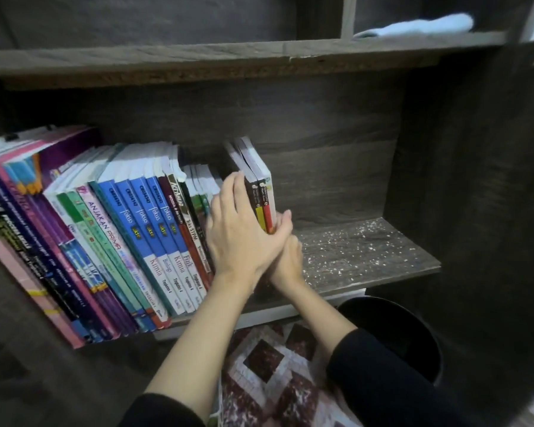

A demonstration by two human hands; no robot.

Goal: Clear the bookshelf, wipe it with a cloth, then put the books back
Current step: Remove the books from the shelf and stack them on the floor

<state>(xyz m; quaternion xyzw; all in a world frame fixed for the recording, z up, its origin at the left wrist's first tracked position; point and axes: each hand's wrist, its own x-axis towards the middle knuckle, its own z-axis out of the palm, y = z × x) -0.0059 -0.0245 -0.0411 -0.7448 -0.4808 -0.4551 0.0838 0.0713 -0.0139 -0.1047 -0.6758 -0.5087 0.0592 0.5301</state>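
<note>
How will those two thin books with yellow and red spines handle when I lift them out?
The two thin books look slim, so they are probably light and slightly bendy. With no neighbour on their right, they may tip once released.

Two upright books [263,195] in left hand [241,232]

Reading left to right: a pink-and-white spine [105,224] says "ANJAKAN PRIMA". Then come four blue spines [145,217], each marked "fokus". Lower down they read "Kimia", "Biologi", "Kimia" and "Fizik", with "Tingkatan 4" beneath. Just beside them, the next spine [188,224] carries "ACE AHEAD" and "Teks STPM". Print on the thin books [259,195] is too small to read.
</note>
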